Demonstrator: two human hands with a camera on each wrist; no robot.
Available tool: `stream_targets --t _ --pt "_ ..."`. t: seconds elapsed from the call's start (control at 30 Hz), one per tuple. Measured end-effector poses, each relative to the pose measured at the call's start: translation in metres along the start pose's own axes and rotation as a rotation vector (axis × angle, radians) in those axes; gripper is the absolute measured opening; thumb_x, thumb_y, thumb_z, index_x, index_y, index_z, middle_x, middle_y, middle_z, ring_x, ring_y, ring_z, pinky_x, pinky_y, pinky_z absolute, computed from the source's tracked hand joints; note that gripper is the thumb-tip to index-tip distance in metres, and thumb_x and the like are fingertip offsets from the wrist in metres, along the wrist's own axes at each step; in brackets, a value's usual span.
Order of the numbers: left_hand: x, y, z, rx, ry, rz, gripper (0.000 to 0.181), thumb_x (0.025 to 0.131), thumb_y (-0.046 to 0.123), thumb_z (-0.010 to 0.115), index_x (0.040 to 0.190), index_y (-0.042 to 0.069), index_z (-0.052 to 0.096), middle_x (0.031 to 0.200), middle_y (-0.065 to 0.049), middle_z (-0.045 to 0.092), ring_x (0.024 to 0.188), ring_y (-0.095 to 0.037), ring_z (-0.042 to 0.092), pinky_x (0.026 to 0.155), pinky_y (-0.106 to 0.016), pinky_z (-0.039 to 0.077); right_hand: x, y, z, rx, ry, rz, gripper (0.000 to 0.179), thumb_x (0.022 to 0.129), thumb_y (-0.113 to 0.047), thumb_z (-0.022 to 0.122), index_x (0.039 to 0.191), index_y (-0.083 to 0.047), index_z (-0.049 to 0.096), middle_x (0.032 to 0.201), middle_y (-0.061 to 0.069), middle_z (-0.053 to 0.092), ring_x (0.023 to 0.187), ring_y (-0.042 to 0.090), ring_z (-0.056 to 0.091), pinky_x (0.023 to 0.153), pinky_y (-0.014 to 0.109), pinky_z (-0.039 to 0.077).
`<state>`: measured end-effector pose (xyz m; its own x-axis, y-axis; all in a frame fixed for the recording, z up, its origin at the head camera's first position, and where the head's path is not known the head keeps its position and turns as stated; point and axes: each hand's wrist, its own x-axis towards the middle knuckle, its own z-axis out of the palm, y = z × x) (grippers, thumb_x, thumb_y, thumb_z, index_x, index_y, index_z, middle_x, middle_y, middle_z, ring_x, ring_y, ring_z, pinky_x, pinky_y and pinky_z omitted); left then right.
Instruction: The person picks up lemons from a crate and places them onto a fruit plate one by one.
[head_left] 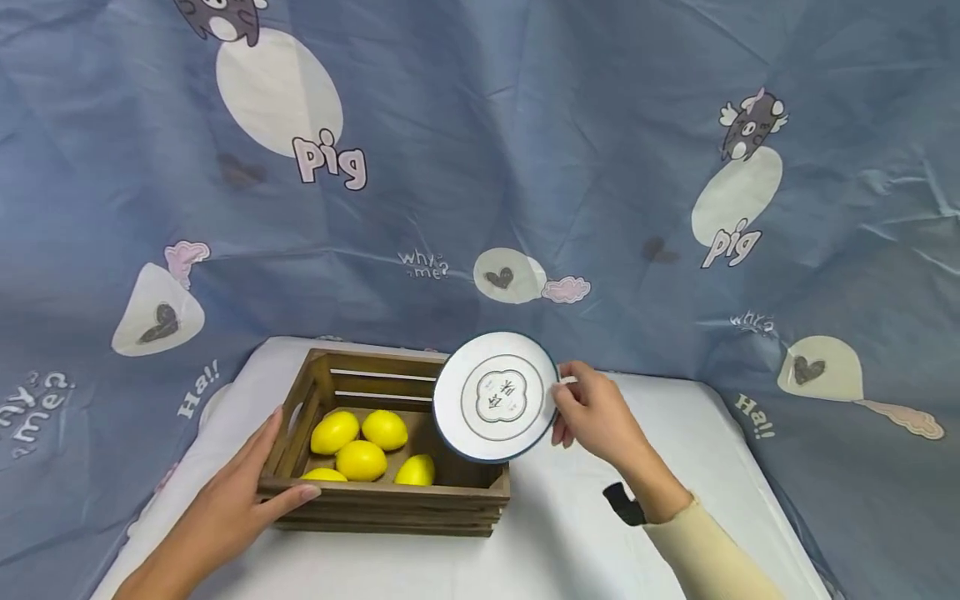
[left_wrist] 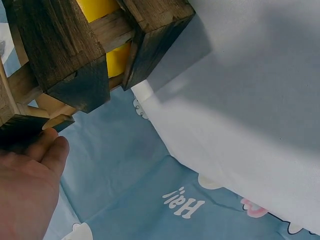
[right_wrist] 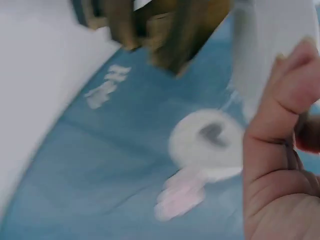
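White tabletop (head_left: 570,542): seen below the left hand (head_left: 232,492) and the right hand (head_left: 592,408).
Cream sleeve (head_left: 701,550): nearest part of the right arm, behind the right grip; black strap (head_left: 624,504) seen at the wrist.
Left grip: spread wide at the crate's near left corner, thumb laid on the near rim, fingers set along the end wall.
Wooden crate (head_left: 397,510): set upright on the tabletop, to the right of the left grip; slatted sides.
Lemons (head_left: 362,461): five visible, all inside the crate, right of the left grip; nearest one partly hidden by the near wall.
Right grip: narrow; plate edge pinched between thumb and fingers.
Plate (head_left: 497,398): held left of the right grip, tilted, printed face shown, over the crate's right end; contact with the crate cannot be told.
Blue printed fabric (head_left: 600,192): hung beyond both grips.
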<state>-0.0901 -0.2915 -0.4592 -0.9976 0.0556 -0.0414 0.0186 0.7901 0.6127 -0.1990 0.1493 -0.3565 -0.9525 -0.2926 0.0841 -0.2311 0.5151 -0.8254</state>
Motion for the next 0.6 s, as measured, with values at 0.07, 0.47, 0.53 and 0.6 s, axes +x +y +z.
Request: stream_targets --t 0.07,0.47,0.53,0.6 --pt "0.0 -0.001 0.0 -0.008 -0.009 -0.01 0.121 0.092 0.065 0.07 0.168 0.019 -0.012 0.171 -0.028 0.004 0.144 -0.063 0.025 0.102 -0.081 0.031 -0.014 0.018 -0.012 0.068 0.073 0.036 0.029 0.106 -0.004 0.051 0.132 0.009 0.054 0.069 0.013 0.068 0.051 0.028 0.066 0.048 0.039 0.058" --pt "0.0 0.002 0.0 -0.016 -0.017 -0.033 0.123 0.091 0.063 0.072 0.168 0.019 -0.013 0.171 -0.029 0.002 0.144 -0.064 0.023 0.102 -0.083 0.029 -0.082 0.128 -0.041 0.221 0.294 0.38 0.044 0.11 -0.009 0.047 0.148 0.011 0.036 0.076 0.018 0.07 0.063 0.027 0.071 0.059 0.034 0.061" --pt "0.001 0.003 0.0 -0.018 -0.016 -0.034 0.123 0.091 0.062 0.073 0.168 0.019 -0.013 0.171 -0.029 0.002 0.144 -0.064 0.022 0.102 -0.083 0.029 -0.089 0.146 -0.039 0.214 0.295 0.436 0.044 0.111 -0.009 0.046 0.148 0.012 0.035 0.077 0.017 0.071 0.064 0.026 0.071 0.06 0.034 0.061" --pt "0.002 0.003 0.001 -0.021 -0.018 -0.036 0.123 0.091 0.062 0.073 0.167 0.02 -0.014 0.171 -0.029 0.002 0.145 -0.064 0.022 0.102 -0.083 0.028 -0.094 0.162 -0.036 0.2 0.292 0.494 0.045 0.11 -0.009 0.045 0.148 0.013 0.035 0.076 0.015 0.071 0.065 0.026 0.072 0.061 0.033 0.061"
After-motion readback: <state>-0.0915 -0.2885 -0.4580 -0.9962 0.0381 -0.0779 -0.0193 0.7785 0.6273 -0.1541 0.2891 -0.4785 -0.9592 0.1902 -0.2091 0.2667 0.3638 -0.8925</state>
